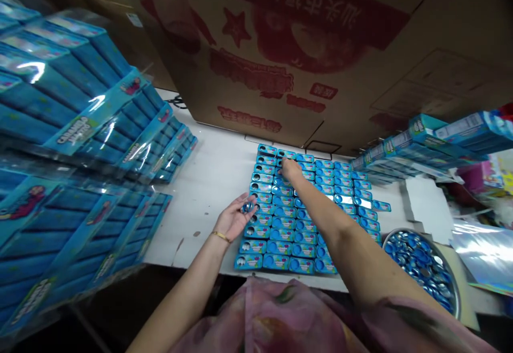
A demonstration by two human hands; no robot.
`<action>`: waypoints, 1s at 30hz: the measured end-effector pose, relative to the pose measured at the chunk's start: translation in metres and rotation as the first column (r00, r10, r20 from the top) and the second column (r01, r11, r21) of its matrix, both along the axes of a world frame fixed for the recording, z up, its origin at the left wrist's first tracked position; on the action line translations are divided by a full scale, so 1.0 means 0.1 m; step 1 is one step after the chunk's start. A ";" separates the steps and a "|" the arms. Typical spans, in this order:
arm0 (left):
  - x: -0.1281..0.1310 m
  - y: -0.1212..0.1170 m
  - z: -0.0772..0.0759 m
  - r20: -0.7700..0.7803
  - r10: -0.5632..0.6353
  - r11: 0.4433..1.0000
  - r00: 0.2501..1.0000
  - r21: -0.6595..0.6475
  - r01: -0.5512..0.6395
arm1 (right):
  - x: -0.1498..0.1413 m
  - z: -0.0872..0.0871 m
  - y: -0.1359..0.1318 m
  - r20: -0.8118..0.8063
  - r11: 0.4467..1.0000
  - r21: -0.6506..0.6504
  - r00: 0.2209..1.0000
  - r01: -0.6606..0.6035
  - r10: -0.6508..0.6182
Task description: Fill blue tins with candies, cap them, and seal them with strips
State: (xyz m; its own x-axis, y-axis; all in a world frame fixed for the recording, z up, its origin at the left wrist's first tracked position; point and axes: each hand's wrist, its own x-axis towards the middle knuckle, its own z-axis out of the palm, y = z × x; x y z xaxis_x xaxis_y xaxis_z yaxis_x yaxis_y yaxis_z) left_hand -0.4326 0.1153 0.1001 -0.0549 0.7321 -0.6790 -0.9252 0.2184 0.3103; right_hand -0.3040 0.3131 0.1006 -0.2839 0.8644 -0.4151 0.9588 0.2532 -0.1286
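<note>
Rows of small blue printed boxes (281, 234) lie side by side on the white table, each with a round hole at one end. In the leftmost column the holes look filled with something shiny or dark; many others show plain blue. My left hand (234, 216), palm up beside that column, has its fingers curled around a few small round blue-and-silver metal caps (247, 207). Farther up, my right hand (291, 172) reaches over the second column near its far end. Its fingers are bent together and point down at a box; what they pinch, if anything, is hidden.
A metal bowl (457, 294) full of shiny round blue-and-silver pieces stands at the right. Plastic-wrapped stacks of blue boxes (80, 107) rise on the left. More blue boxes (425, 136) are stacked at the back right. A large printed cardboard carton (340, 91) walls off the far side.
</note>
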 end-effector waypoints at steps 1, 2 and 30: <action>-0.01 0.02 -0.02 0.006 0.004 1.000 1.000 -0.008 -0.004 | 0.02 0.02 -0.14 -0.086 0.999 0.039 0.996 -0.037 0.041; -0.01 0.04 -0.04 0.012 0.004 1.000 1.000 -0.012 -0.004 | 0.04 0.03 -0.30 -0.201 0.993 0.080 0.974 -0.092 0.107; 0.06 0.06 -0.09 -0.078 -0.044 0.996 0.996 -0.074 0.039 | -0.07 -0.08 0.42 -0.101 0.993 0.009 0.988 0.118 -0.116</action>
